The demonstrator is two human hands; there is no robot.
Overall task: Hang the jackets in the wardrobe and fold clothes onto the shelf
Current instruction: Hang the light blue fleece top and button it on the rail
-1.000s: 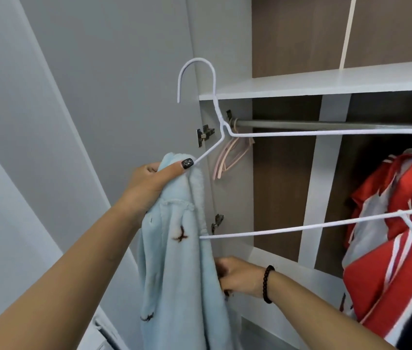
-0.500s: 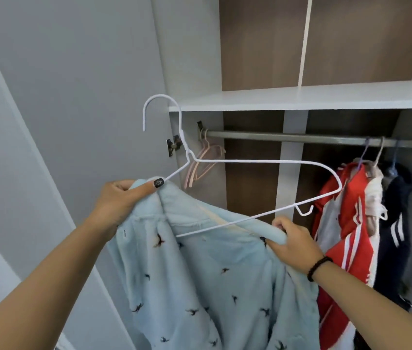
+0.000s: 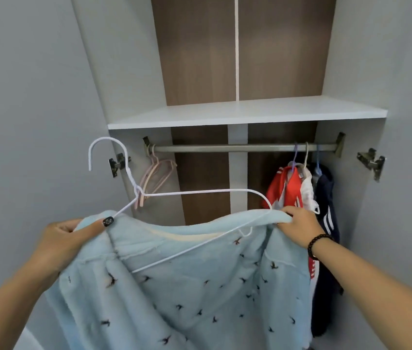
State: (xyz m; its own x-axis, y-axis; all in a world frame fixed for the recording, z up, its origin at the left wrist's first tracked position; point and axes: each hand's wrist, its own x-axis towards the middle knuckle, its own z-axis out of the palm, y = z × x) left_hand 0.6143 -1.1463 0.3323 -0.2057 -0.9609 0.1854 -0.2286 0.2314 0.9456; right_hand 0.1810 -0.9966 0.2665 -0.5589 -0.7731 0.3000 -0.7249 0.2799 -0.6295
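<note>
A pale blue fleece jacket (image 3: 187,286) with small dark bird prints hangs spread between my two hands in front of the wardrobe. A white wire hanger (image 3: 199,192) lies partly inside its neck, hook pointing up and left. My left hand (image 3: 66,238) grips the jacket's left shoulder together with the hanger's left arm. My right hand (image 3: 299,227) grips the right shoulder over the hanger's right end. The grey rail (image 3: 237,148) runs above and behind the jacket.
Pink hangers (image 3: 155,176) hang unused at the rail's left end. A red-and-white jacket (image 3: 287,189) and a dark navy one (image 3: 326,198) hang at its right end. A white shelf (image 3: 247,113) sits above the rail. Open grey doors flank the wardrobe, with hinges (image 3: 371,161) sticking out.
My right hand rose from low beside the bunched jacket, took its right shoulder and pulled it over the hanger's right end. The jacket is now spread wide. My view shifted right, facing the wardrobe.
</note>
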